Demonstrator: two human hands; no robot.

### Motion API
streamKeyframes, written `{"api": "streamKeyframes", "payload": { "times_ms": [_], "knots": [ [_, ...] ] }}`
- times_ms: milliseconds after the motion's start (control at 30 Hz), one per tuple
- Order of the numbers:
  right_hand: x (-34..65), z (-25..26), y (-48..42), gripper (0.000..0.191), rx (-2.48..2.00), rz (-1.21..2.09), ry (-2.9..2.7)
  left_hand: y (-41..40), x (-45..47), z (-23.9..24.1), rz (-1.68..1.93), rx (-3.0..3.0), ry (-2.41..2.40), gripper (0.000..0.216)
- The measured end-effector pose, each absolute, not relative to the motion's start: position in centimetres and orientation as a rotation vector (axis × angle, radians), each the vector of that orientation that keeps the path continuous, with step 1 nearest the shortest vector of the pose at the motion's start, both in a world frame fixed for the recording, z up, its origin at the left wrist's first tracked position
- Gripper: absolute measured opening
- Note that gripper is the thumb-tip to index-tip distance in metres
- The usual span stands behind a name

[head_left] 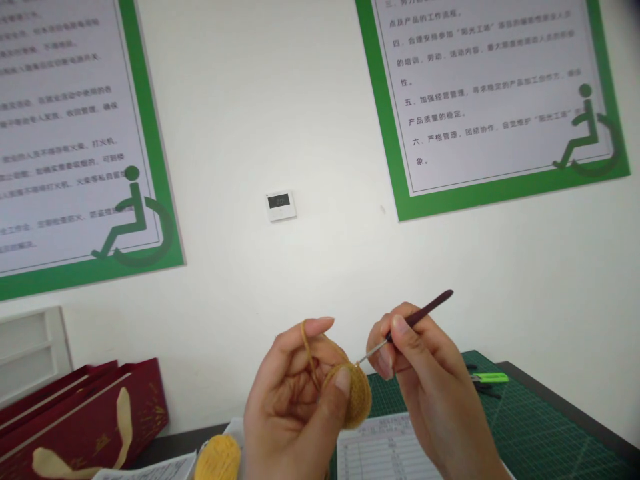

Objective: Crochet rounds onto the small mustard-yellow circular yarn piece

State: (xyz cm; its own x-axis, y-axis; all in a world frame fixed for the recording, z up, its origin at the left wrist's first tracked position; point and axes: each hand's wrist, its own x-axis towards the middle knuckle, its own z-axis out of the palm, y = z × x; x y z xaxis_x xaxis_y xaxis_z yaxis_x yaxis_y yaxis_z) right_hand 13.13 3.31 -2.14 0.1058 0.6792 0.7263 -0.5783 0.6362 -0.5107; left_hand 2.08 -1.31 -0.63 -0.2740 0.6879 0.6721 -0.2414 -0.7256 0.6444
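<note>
My left hand [300, 400] pinches a rounded mustard-brown crochet piece [359, 399] between thumb and fingers. A strand of matching yarn [306, 343] loops over its raised index finger. In my right hand [425, 367] is a crochet hook [423, 312] with a dark maroon handle, held like a pen. The hook's thin metal tip meets the upper edge of the crochet piece. Below and left of my left hand lies a ball of yellow yarn [218, 459]. Under my hands is a printed sheet with a table [380, 450], partly covered by them.
A green cutting mat [545, 427] covers the dark table, with a bright green cutter [490, 378] on it. Dark red gift bags [135, 413] with cream ribbon handles stand at left. Green-framed posters [440, 203] and a thermostat [281, 206] are on the wall.
</note>
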Motion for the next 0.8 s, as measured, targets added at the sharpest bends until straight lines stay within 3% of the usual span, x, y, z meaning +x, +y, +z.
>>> {"api": "streamKeyframes", "payload": {
  "times_ms": [267,467,700,800],
  "knots": [
    [12.8,-2.1,3.8,0.038,-0.006,1.262,-1.076,-0.9,1.7,-0.5,1.895,1.377,0.516,0.031],
    [12.8,-1.7,3.4,0.034,-0.078,1.384,-1.005,-0.6,1.5,-0.3,1.802,1.341,0.499,0.051],
    [12.4,-2.5,3.3,0.03,0.027,1.425,-1.06,-0.5,1.5,-0.4,1.728,1.325,0.515,0.043],
    [12.2,-2.8,3.4,0.025,0.051,1.371,-1.063,-0.6,1.4,-0.4,1.723,1.324,0.541,0.052]
  ]
}}
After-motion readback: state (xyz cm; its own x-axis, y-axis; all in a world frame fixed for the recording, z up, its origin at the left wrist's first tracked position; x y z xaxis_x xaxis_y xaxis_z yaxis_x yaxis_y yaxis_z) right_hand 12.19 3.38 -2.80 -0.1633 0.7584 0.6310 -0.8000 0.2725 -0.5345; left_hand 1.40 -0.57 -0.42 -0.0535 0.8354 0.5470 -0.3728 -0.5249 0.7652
